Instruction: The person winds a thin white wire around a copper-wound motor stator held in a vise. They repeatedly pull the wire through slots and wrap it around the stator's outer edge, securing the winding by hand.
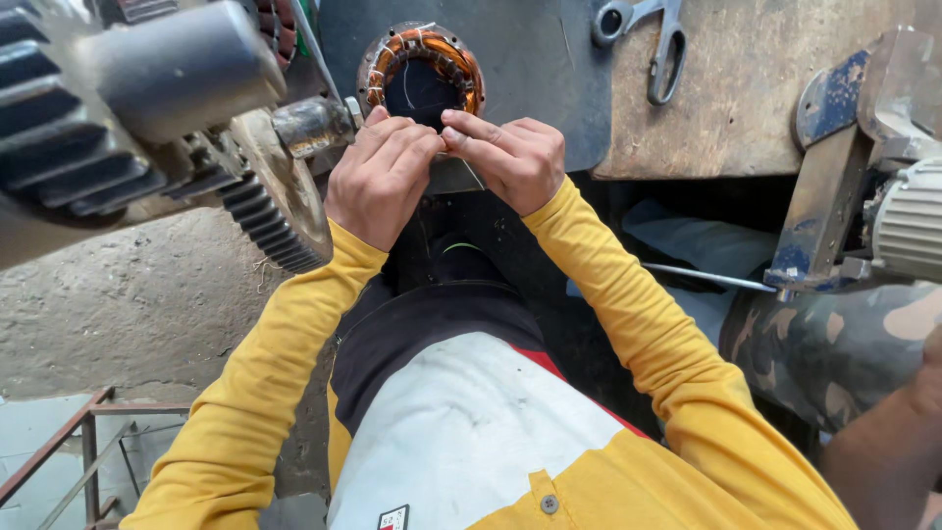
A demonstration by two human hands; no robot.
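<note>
The motor stator (422, 74), a round metal ring wound with copper-coloured wire, lies on the dark part of the desk (549, 59), at its near edge. A thin pale thread or wire crosses the dark opening of the stator. Both hands meet at the near rim of the stator. The left hand (381, 177) has its fingers curled together, with the fingertips pressed at the lower left of the rim. The right hand (510, 157) is just beside it, its thumb and forefinger pinched narrowly; what they pinch is too small to tell, maybe the thin thread. The two hands touch each other at the fingertips. Both arms wear yellow sleeves.

To the left of the stator there is a big grey machine with a toothed gear wheel (280, 211) and a short metal shaft (312, 126) that points toward the stator. To the right of the stator, further back on the brown part of the desk, lie metal scissors (653, 39). Far to the right of the stator stands a blue-painted metal bracket (819, 186), and below it the camouflage clothing (824, 344) of another person is visible.
</note>
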